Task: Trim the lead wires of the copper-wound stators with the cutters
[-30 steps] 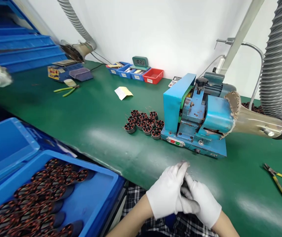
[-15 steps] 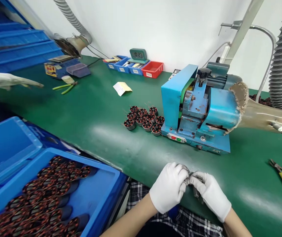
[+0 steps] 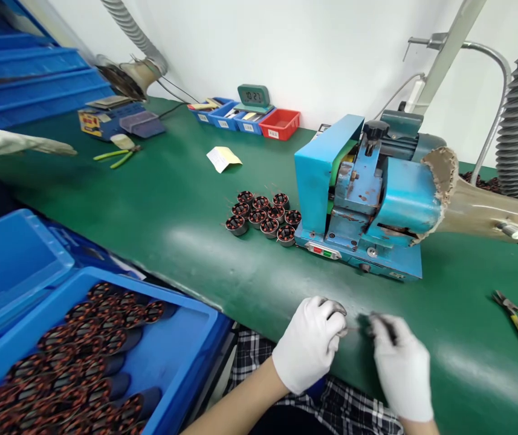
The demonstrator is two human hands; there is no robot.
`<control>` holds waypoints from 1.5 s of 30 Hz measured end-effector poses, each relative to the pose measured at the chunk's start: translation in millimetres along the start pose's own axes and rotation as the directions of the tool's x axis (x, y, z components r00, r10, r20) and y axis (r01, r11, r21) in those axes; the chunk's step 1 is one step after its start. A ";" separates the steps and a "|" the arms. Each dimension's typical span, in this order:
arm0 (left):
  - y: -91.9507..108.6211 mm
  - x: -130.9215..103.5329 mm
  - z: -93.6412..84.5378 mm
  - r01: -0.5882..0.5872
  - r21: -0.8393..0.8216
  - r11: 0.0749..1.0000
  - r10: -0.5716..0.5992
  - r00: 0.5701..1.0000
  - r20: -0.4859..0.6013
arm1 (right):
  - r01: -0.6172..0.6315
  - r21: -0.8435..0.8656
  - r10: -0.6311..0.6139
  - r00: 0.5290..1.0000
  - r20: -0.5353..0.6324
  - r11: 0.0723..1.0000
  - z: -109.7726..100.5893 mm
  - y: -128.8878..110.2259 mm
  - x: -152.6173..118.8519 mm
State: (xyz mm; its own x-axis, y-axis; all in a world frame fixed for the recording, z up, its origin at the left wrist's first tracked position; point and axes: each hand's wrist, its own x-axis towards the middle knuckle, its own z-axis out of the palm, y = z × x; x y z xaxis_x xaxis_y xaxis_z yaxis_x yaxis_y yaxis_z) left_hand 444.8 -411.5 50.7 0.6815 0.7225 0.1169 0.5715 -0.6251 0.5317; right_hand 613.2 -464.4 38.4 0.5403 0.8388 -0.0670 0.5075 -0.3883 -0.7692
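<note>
My left hand (image 3: 309,344), in a white glove with dark-stained fingertips, is closed above the bench's front edge. Its fingers hide what they hold; a thin wire (image 3: 353,329) pokes out toward the right. Across a small gap, my right hand (image 3: 401,362), also gloved, has its fingers bent together, with dark, motion-blurred tips. Anything between them is too smeared to make out. Beyond my hands stands a cluster of small round copper-wound motor stators (image 3: 269,226), against the left side of a blue belt-grinding machine (image 3: 358,199).
A blue bin (image 3: 190,314) at lower left holds many wound stators. Pliers (image 3: 515,311) lie at right, green-handled cutters (image 3: 118,156) at far left. A folded paper (image 3: 223,158), a red tray (image 3: 281,124) and a clock (image 3: 254,95) are farther back. Another person's gloved hand (image 3: 18,142) reaches in at left.
My right hand has moved away to the right from my left hand, opening a gap between them. My left hand has barely moved. The other person's hand has shifted slightly.
</note>
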 end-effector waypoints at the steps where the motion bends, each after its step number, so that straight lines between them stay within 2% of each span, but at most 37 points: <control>1: -0.3 -0.4 0.4 -0.002 -0.007 1.000 0.002 1.000 -0.004 | -0.046 0.007 0.046 0.994 -0.094 0.999 -7.6 6.4 3.3; 2: -0.6 -0.9 0.8 -0.001 -0.011 1.000 0.001 1.000 -0.008 | -0.079 0.031 0.083 0.985 -0.151 0.996 -14.9 13.0 6.0; 3: -0.7 -1.3 1.0 0.001 -0.013 1.000 -0.001 1.000 -0.010 | -0.088 0.060 0.096 0.982 -0.161 0.994 -20.8 19.0 7.7; 4: -0.6 -1.6 1.1 0.003 -0.011 1.000 -0.004 1.000 -0.010 | -0.075 0.081 0.085 0.989 -0.125 0.994 -24.7 23.7 8.0; 7: 0.7 -2.1 0.4 0.013 0.006 1.000 -0.013 1.000 -0.005 | 0.031 0.122 -0.042 0.995 0.090 0.992 -22.5 27.5 1.5; 10: 2.8 -1.9 -1.5 0.027 0.020 0.999 -0.027 1.000 -0.001 | 0.192 0.162 -0.225 0.949 0.219 0.968 -7.7 18.0 -7.2; 13: 4.1 -1.5 -3.5 0.035 0.008 0.999 -0.035 0.999 0.015 | 0.397 0.138 -0.420 0.876 0.237 0.907 5.3 5.3 -10.3; 15: 4.0 -1.4 -3.5 0.035 0.000 0.999 -0.035 0.999 0.024 | 0.480 0.112 -0.492 0.835 0.247 0.870 9.9 0.3 -9.3; 17: 3.4 -1.7 -2.2 0.032 -0.002 0.999 -0.032 0.999 0.015 | 0.517 0.071 -0.516 0.816 0.260 0.853 11.2 0.0 -7.2; 21: 3.2 -2.8 -0.1 0.033 -0.012 0.999 -0.033 0.999 -0.021 | 0.534 -0.035 -0.507 0.820 0.267 0.845 9.1 10.3 -4.1; 26: 5.7 -3.0 -3.0 0.048 -0.024 0.999 -0.048 0.999 -0.005 | 0.515 -0.090 -0.483 0.842 0.240 0.852 8.4 20.1 -6.1; 31: 3.9 -3.3 1.8 0.045 -0.010 0.999 -0.045 0.998 -0.037 | 0.458 -0.062 -0.436 0.873 0.219 0.887 11.0 14.8 -8.7; 35: 2.9 -4.4 5.6 0.029 0.000 1.000 -0.029 0.997 -0.077 | 0.384 0.024 -0.377 0.891 0.252 0.923 12.1 9.4 -9.4; 39: 4.6 -4.4 2.3 0.039 -0.010 0.999 -0.039 0.998 -0.047 | 0.345 0.100 -0.359 0.889 0.284 0.933 11.7 7.2 -10.9; 45: 5.5 -3.3 0.4 0.068 -0.034 0.997 -0.068 0.998 -0.011 | 0.353 0.083 -0.362 0.892 0.270 0.932 11.6 7.1 -11.1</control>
State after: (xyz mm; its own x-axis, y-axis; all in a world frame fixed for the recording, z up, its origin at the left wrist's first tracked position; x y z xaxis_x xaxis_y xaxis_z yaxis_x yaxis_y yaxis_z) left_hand 445.9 -417.5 52.9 0.6360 0.7665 0.0896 0.6004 -0.5644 0.5665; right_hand 603.0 -472.0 26.2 0.1170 0.9920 0.0472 0.6077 -0.0339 -0.7935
